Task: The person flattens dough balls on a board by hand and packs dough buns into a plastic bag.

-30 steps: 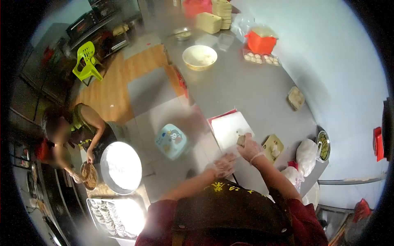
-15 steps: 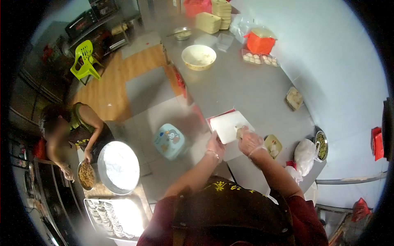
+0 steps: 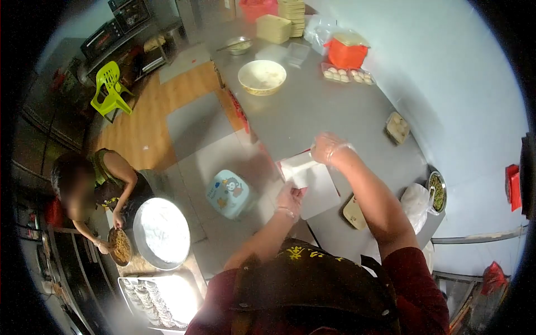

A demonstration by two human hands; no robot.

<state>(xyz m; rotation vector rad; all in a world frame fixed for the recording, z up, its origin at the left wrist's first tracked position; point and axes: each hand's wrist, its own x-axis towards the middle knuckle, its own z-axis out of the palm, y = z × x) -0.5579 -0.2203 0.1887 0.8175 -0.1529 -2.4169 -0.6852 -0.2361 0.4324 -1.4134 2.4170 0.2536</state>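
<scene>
Both my hands wear clear plastic gloves. A white, flat sheet or board (image 3: 325,195) with red showing along its edges lies in front of me, and a white flap (image 3: 300,169) stands partly raised at its left side. My right hand (image 3: 329,149) grips the far end of this flap, fingers curled. At the near-left edge, my left hand (image 3: 290,202) has its fingers closed on the sheet; red shows beside the fingertips. No dough piece is visible between the layers. A shallow cream tray (image 3: 354,214) sits under my right forearm, partly hidden by it.
A cream bowl (image 3: 262,77), stacked yellow trays (image 3: 273,29) and egg boxes (image 3: 336,75) stand farther back. At right are a tray (image 3: 397,128), a white bag (image 3: 415,208) and a bowl of green filling (image 3: 437,191). Left, a co-worker (image 3: 120,184) handles a bowl of brown filling (image 3: 120,245).
My right hand has moved from the sheet's near-right side to its far end, and a white flap is now raised. The small pale lump seen at my right fingers is out of sight.
</scene>
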